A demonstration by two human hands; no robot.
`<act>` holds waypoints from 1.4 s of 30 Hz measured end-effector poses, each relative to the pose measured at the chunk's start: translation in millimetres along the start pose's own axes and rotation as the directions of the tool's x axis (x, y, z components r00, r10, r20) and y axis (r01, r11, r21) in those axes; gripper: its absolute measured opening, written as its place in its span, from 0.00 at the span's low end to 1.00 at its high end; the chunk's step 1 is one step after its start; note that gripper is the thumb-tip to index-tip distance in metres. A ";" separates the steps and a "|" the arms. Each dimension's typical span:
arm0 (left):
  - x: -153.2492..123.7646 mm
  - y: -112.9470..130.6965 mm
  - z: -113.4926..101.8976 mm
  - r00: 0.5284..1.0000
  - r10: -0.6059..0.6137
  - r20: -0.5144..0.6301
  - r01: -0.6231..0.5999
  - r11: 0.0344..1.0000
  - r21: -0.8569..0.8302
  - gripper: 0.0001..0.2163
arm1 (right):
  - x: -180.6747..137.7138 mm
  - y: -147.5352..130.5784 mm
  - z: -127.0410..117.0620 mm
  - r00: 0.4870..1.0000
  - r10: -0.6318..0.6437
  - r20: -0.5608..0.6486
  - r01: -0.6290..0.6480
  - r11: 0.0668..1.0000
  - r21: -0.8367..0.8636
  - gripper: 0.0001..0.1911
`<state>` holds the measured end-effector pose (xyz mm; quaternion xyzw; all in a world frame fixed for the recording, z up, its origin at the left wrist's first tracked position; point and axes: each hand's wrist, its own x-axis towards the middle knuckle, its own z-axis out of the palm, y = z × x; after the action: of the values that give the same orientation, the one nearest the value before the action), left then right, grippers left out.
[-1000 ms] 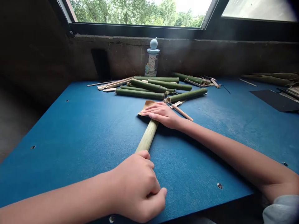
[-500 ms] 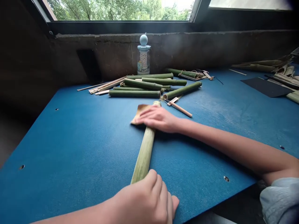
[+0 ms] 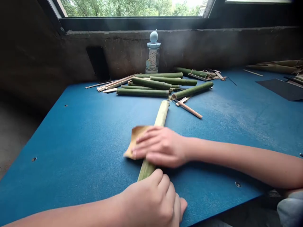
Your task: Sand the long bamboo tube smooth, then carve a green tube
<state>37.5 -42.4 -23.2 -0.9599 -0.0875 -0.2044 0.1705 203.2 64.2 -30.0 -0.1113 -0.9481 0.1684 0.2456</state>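
Observation:
A pale, scraped bamboo tube [image 3: 161, 116] lies lengthwise on the blue table [image 3: 78, 142], pointing away from me. My left hand [image 3: 151, 200] is closed around its near end at the table's front edge. My right hand [image 3: 161, 146] lies across the tube's middle, fingers flat, pressing a tan sheet of sandpaper [image 3: 133, 140] over it. The sheet's left corner sticks out past my fingertips.
A pile of green bamboo tubes [image 3: 153, 85] and thin split strips [image 3: 111, 84] lies at the back centre. A small stick with a tag [image 3: 188, 108] rests right of the tube's far end. A blue-capped bottle [image 3: 152, 53] stands by the wall. Dark sheet [image 3: 281, 88] and more bamboo at far right.
My right hand has slid the sandpaper along the tube toward me, from its far end to its middle. The left hand has kept hold of the near end.

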 end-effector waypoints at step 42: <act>-2.5 0.3 6.0 1.000 -0.015 0.002 0.015 0.998 -0.060 0.14 | -0.7 1.7 -9.5 0.993 0.011 0.115 -0.007 0.999 -0.036 0.21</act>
<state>37.6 -40.8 -29.6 -0.9641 -0.0885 -0.2076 0.1401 208.8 68.0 -23.1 -0.1101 -0.9631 0.1589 0.1875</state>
